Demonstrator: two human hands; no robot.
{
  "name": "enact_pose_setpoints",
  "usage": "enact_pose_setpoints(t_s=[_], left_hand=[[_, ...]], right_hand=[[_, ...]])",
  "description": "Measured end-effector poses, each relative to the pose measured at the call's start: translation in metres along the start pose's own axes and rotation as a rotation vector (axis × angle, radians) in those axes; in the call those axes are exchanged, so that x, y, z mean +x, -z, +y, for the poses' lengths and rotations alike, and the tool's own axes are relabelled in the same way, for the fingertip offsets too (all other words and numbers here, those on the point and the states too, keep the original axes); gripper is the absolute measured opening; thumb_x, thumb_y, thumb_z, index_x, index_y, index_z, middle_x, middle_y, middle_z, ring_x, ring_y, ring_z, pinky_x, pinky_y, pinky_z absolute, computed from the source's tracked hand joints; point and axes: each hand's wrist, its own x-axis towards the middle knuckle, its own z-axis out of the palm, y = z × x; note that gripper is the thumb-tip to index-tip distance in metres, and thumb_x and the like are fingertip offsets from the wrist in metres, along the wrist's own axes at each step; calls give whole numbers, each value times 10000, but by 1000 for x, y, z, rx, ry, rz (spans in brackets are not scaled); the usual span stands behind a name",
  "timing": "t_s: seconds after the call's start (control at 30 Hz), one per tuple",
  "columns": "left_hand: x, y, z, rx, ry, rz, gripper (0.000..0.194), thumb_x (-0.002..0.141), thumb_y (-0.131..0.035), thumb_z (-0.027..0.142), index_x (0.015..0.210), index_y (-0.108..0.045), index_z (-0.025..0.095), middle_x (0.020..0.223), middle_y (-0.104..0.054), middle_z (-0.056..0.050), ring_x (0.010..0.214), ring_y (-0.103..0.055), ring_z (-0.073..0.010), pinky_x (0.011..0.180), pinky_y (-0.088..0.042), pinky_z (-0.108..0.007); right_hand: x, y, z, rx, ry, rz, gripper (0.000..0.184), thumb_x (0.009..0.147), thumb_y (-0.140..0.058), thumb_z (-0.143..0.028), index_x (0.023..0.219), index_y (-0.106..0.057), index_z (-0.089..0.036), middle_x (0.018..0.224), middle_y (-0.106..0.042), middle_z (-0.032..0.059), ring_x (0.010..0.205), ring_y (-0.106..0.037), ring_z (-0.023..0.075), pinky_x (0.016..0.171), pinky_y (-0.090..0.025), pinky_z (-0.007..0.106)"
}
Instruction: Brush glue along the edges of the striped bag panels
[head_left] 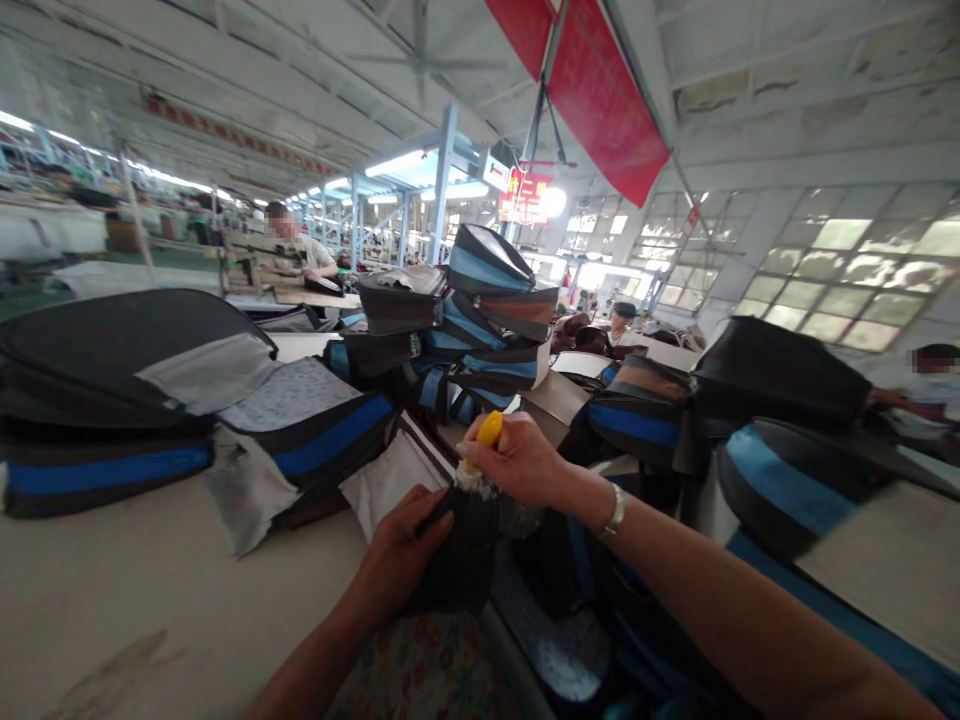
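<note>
My right hand is closed around a yellow-handled tool, whose lower end presses onto a dark fabric piece. My left hand grips that dark fabric piece from the left, thumb over its edge. A silver bracelet sits on my right wrist. The tool's tip is hidden by whitish fluff at the fabric's top. Both hands work just above the table's near edge.
Black-and-blue bag parts lie piled on the white table: a flat stack at left, a tall pile in the middle, more at right. Other people sit at the far left and right edge.
</note>
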Motion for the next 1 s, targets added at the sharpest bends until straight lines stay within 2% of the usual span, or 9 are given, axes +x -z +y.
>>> enact_pose_setpoints(t_s=[0.1,0.17,0.27,0.33,0.4,0.57,0.73,0.87,1.0], left_hand=[[-3,-6,-5,333,-155,125,319,969,-412,369,1103,-658,216,903,-571,-37,819,-585,-151,726,-476,-250],[-5,-10,-11,621,-280,208,306,971,-395,268,1153,-634,210,870,-578,-41,756,-559,-144,676,-445,-249],[-9,-16,-18,942,-451,249,309,942,-399,147,1167,-610,173,818,-567,-46,705,-518,-158,638,-411,-275],[-11,-19,-19,1049,-527,259,310,924,-414,112,1179,-585,150,821,-564,-50,711,-511,-173,647,-409,-302],[-12,-22,-18,1110,-572,241,304,915,-425,101,1182,-566,134,834,-563,-51,715,-506,-183,651,-406,-323],[-14,-28,-14,1183,-592,183,312,912,-432,77,1207,-531,109,871,-564,-52,748,-509,-193,666,-408,-350],[-15,-26,-20,1181,-635,174,305,937,-416,111,1221,-525,124,869,-567,-50,746,-510,-190,664,-404,-354],[-13,-13,-25,1143,-718,256,303,945,-401,117,1215,-538,117,871,-592,-57,728,-510,-184,650,-400,-349],[-16,14,-33,1061,-725,274,277,951,-440,163,1198,-566,166,857,-603,-41,729,-512,-177,667,-418,-324]], right_hand=[[1,0,3,35,24,196,247,879,-572,-347,742,-650,-156,657,-598,3,572,-502,92,532,-377,203],[1,4,-1,108,49,242,264,886,-570,-365,734,-638,-160,696,-603,7,597,-503,93,545,-384,202],[-3,9,-10,119,62,100,246,899,-554,-361,776,-641,-166,675,-590,-7,584,-501,89,544,-382,198],[-6,11,-13,-21,93,-60,208,881,-564,-306,747,-635,-163,606,-550,-26,540,-467,76,535,-355,199],[-6,13,-15,-213,117,-139,207,839,-581,-238,650,-598,-156,531,-476,-44,496,-400,61,534,-320,208],[-1,13,-17,-316,80,-58,279,872,-536,-299,637,-580,-156,539,-460,-37,505,-383,66,527,-267,223],[1,6,-22,-493,112,-227,300,792,-589,-262,522,-513,-156,471,-334,-47,473,-242,68,510,-207,253],[3,1,-23,-435,44,-115,348,885,-502,-333,601,-603,-159,505,-447,-30,476,-313,74,516,-228,246],[8,1,-14,-412,13,-40,343,837,-563,-327,538,-571,-157,489,-457,-25,471,-330,76,507,-239,247]])
